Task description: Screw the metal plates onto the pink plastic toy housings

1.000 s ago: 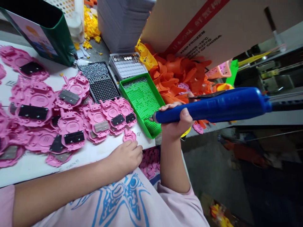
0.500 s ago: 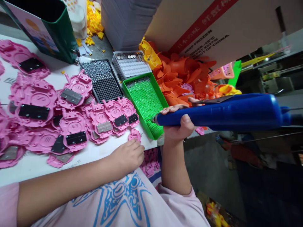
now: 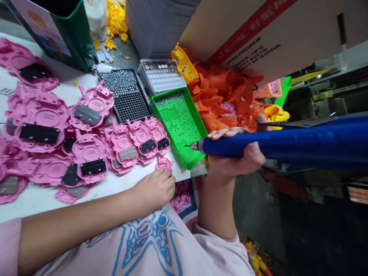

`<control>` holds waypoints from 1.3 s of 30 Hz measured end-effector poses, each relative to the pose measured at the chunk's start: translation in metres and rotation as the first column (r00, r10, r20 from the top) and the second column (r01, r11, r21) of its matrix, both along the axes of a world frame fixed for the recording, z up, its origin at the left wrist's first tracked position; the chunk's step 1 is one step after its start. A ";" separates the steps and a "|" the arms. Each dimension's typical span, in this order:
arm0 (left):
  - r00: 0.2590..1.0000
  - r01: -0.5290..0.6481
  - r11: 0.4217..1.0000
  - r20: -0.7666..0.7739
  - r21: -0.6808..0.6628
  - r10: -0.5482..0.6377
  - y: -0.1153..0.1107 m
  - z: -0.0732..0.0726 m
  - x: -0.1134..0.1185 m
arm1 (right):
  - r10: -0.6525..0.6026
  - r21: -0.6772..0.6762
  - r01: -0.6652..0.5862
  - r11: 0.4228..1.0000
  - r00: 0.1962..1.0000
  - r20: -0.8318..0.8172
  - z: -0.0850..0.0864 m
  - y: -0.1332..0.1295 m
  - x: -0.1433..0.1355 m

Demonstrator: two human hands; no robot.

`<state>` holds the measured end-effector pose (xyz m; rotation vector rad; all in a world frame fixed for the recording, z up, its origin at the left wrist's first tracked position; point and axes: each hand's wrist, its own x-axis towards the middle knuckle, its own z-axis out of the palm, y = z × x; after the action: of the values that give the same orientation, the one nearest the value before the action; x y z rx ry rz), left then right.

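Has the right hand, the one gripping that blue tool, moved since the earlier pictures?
Yes. Judged against the green tray, the right hand has shifted toward the picture's right, drawing the body of the blue tool away from the tray.

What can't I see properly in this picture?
In the head view:
Back end of the blue cylindrical plastic screwdriver: cut off by the right edge.
Near side of the small rounded pink plastic piece: covered by the left hand.
Whether the thin metal bit touches anything in the green rectangular plastic tray: too small.
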<state>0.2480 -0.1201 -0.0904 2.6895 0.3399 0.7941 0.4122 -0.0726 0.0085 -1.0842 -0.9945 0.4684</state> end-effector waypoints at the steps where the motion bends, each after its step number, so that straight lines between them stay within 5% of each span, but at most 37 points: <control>1: 1.000 0.003 1.000 -0.007 -0.007 -0.003 0.000 0.000 0.000 | 0.019 0.012 -0.019 1.000 1.000 0.005 0.005 -0.002 -0.001; 6: 0.997 0.039 0.997 -0.071 -0.073 -0.044 0.002 0.003 -0.002 | 0.119 -0.029 -0.120 0.992 0.993 -0.020 0.017 -0.018 -0.011; 13: 0.986 0.089 0.987 -0.126 -0.131 -0.105 0.007 0.005 0.000 | 0.273 -0.065 -0.277 0.959 0.960 -0.063 -0.003 -0.026 -0.027; 25: 0.983 0.103 0.981 -0.136 -0.163 -0.126 0.008 0.008 -0.002 | 0.205 -0.119 -0.206 0.971 0.978 -0.021 -0.016 -0.023 -0.030; 39: 0.996 0.069 0.983 -0.050 -0.169 -0.078 0.000 -0.003 0.006 | 0.341 -0.054 -0.337 0.940 0.937 0.082 -0.020 -0.034 -0.033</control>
<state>0.2537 -0.1196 -0.0933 2.5544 0.3040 0.6400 0.3787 -0.1067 -0.0119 -0.9766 -1.2656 0.7264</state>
